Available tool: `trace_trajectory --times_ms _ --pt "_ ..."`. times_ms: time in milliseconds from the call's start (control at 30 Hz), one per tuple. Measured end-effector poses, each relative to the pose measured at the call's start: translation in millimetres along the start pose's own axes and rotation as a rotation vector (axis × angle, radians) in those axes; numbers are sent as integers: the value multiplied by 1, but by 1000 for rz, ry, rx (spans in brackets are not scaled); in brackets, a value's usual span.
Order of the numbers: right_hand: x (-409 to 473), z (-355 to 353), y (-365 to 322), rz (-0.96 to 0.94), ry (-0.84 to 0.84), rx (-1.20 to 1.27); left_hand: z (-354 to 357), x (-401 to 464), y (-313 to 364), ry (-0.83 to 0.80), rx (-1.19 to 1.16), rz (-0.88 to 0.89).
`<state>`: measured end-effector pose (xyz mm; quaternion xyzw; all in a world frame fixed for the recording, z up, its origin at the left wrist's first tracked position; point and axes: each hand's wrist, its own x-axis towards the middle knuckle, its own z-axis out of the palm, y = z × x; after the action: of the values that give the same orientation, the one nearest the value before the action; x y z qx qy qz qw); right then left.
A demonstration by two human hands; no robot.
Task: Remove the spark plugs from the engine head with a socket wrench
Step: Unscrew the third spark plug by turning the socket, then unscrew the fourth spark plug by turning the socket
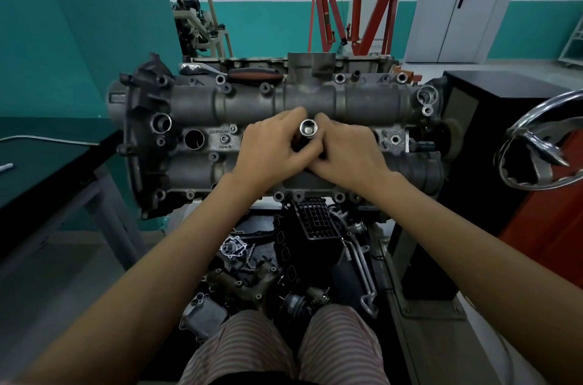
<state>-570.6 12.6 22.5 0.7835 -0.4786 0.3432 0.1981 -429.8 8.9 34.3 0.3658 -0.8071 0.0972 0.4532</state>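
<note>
At your far left stood a dark-topped workbench (47, 164) on grey legs, with a thin metal rod (47, 139) lying across it, against a wall painted teal below and white above. In front of you the engine head (195, 107) sat raised on its stand, its grey cast cover running left to right, an open round spark plug well (194, 139) showing near its left end. Along the far edge of the head lay a ratchet wrench (252, 74) with a red and black handle, touching nothing but the casting.

Your left hand (268, 148) was over the middle of the head, fingers curled round a chrome socket (308, 128) whose open end faced up toward you. Your right hand (347, 151) pressed in just beside it, fingers wrapped round the same socket from the other side; the part below the socket was hidden by your hands.

Beneath the head, between your knees, loose engine parts (284, 258) lay heaped on a dark tray. Behind the head rose a red engine hoist (362, 6). Further right were grey double doors (467, 0), then a black cabinet (492, 119), and at the right edge a chrome handwheel (536, 148).
</note>
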Motion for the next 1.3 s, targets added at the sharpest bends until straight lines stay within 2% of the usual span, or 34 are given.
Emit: trace_trajectory --times_ms 133,233,300,400,467,600,700,800,933,1067,1100,1200,1300 --pt "-11 -10 -1 180 98 471 -7 13 8 -123 329 -63" --pt "-22 -16 -6 358 184 720 -14 15 18 -113 407 -119" --pt "-21 -22 -10 552 87 804 -23 13 25 -34 375 -152" --pt "-8 -31 -22 843 -280 1012 -39 7 33 47 298 -170" --pt "0 -35 -29 1012 -418 1212 -51 2 37 96 248 -168" --pt "16 -32 -38 1301 -426 1785 -76 -2 39 181 56 -210" --pt "26 -26 -45 1427 -306 2041 -85 -6 31 222 -106 -269" --pt "31 -24 -47 1516 -157 2139 -87 -11 16 292 -317 -354" --pt "27 -25 -48 1515 -135 2162 -85 -18 -9 362 -655 -574" --pt "24 -20 -51 1488 -139 2117 -80 -24 -24 339 -743 -689" --pt "24 -19 -52 1478 -145 2111 -79 -23 -24 318 -878 -689" --pt "27 -17 -55 1480 -84 2081 -79 -18 -18 309 -1485 -670" --pt "31 -16 -60 1484 12 2053 -79 -12 -11 447 -1610 -711"
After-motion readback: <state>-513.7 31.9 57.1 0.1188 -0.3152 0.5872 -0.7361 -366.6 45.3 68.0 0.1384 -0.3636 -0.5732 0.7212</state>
